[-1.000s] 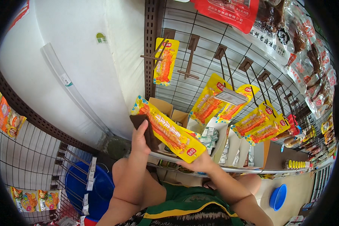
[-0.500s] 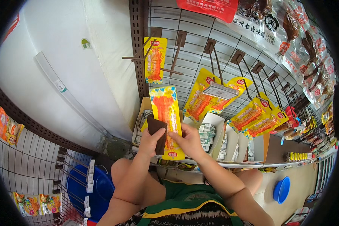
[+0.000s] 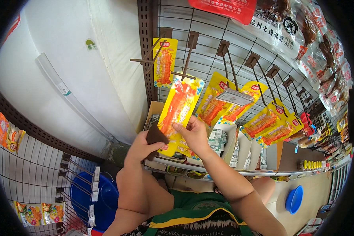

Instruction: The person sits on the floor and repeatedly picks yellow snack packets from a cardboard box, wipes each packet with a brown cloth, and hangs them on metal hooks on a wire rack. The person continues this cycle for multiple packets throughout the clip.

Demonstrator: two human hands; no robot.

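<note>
My right hand [image 3: 195, 135] grips a yellow snack packet [image 3: 181, 100] with an orange-red picture, thumb on its front. The packet tilts, its upper end at the tip of a brown display hook [image 3: 190, 51]; whether the hook passes through it I cannot tell. My left hand [image 3: 139, 147] is closed around a dark brown folded cloth [image 3: 155, 135], which presses on the packet's lower left edge. Just left of that hook, a similar yellow packet [image 3: 165, 65] hangs on another hook. More such packets [image 3: 212, 102] hang to the right, behind a clear price-tag holder [image 3: 234, 96].
Below the hooks stand white boxes [image 3: 230, 135] of small packs on a shelf. Wire grid [image 3: 208, 23] backs the display, and clear bags of dark meat [image 3: 306, 35] hang upper right. A white wall panel [image 3: 74, 59] closes the left. Blue basins [image 3: 294, 199] stand on the floor.
The packet has risen toward the hook and tipped to the right at its top. Both hands have moved slightly, and the brown cloth now bends at the packet's lower edge.
</note>
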